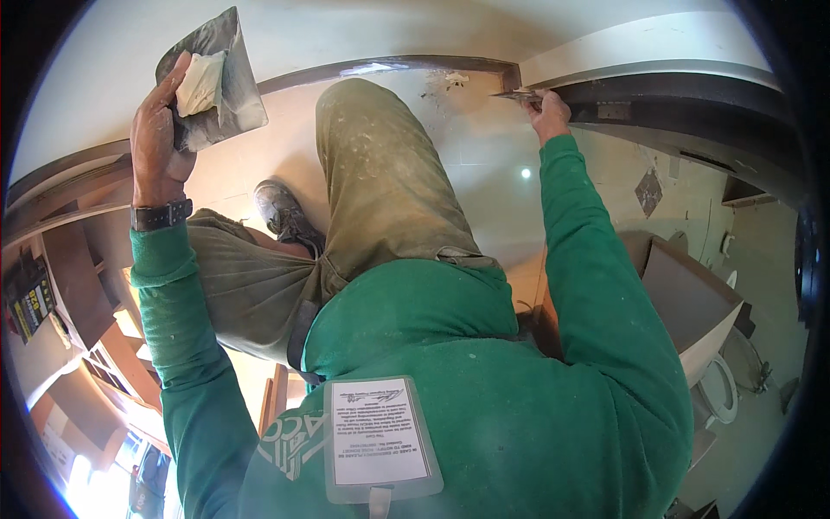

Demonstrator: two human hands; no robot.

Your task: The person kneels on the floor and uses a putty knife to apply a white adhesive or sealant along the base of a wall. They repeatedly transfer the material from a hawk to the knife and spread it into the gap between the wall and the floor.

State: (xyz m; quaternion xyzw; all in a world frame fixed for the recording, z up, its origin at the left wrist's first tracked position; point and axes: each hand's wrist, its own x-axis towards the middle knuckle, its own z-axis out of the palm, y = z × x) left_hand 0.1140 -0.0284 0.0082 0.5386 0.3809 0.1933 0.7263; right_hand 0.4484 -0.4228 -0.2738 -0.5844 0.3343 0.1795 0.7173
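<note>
In view are one left hand (pixel 158 143), one right hand (pixel 551 114), one flat plate (pixel 247 110), one lump of whitish putty (pixel 201 85), one thin-bladed scraper (pixel 516 94), one wristwatch (pixel 162 214), one shoe (pixel 285 212), one card badge (pixel 380 437) and one dark diamond-shaped patch (pixel 648 192).

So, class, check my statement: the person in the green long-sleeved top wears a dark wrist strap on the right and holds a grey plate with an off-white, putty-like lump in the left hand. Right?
Not quite: the head view shows the dark wrist strap on the left. The left hand does hold the grey plate with the off-white, putty-like lump.
</note>
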